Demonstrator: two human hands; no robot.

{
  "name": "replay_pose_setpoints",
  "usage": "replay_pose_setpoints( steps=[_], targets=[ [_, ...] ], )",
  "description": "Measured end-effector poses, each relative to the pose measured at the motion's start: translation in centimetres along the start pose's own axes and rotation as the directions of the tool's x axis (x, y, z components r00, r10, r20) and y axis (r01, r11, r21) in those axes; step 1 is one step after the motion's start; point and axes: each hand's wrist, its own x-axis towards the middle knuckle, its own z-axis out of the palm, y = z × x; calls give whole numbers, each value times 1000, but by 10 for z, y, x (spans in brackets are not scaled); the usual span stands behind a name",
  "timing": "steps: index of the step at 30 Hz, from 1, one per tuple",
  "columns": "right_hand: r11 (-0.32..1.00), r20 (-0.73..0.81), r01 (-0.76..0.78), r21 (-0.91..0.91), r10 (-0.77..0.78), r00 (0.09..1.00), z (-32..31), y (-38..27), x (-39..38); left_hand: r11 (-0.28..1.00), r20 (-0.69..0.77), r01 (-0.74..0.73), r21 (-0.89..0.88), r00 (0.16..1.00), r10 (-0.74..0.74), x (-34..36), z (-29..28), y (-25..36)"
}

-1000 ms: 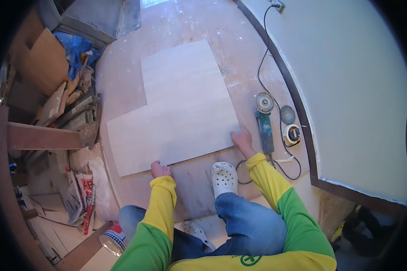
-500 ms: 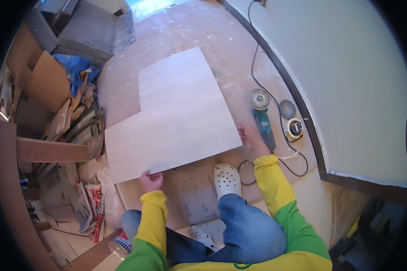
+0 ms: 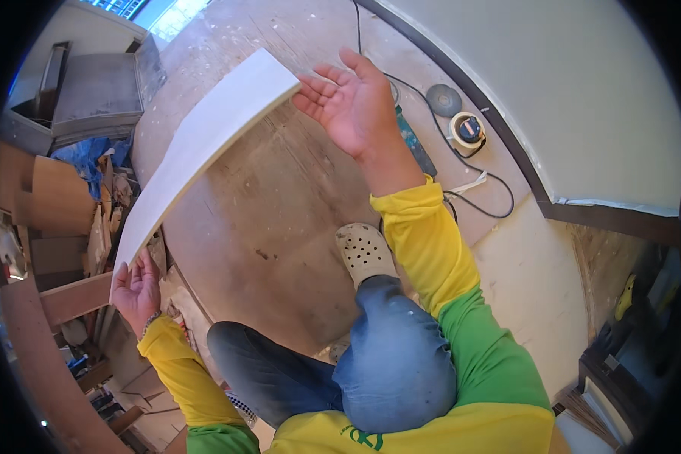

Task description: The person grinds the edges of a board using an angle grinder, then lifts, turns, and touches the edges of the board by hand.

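A thin white sheet (image 3: 204, 144) is raised off the floor and tilted, seen at a steep slant so that it looks like a narrow curved strip. My left hand (image 3: 136, 291) grips its near left end, thumb in front. At the far right end my right hand (image 3: 348, 106) has its palm turned up, fingers bent against the sheet's edge and thumb apart. Behind my right forearm lies a teal angle grinder (image 3: 415, 140), partly hidden. Beside it rest a grey round disc (image 3: 443, 99) and a white ring with a dark round tool (image 3: 469, 130) inside.
A black cord (image 3: 499, 216) loops over the floor near the grinder. Wood scraps, cardboard (image 3: 62, 193) and a blue plastic sheet (image 3: 87, 157) are piled at left, near a wooden rail (image 3: 76, 299). A dark-edged white panel (image 3: 583, 98) borders the right side. My clog (image 3: 365, 253) stands on the stained wooden board.
The white sheet has gone from lying flat to raised and tilted. Both hands have moved up with it, the left one outward to the left, the right one farther forward.
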Motion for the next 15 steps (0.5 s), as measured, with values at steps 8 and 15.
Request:
replay_pose_setpoints(
  steps=[8,15],
  targets=[
    [999,58,41,19,-42,997,5,3,-2,997,-46,53,54,998,-50,-4,9,10],
    [998,67,54,15,-55,996,0,3,-1,997,-72,64,31,995,-62,1,7,11]
  ],
)
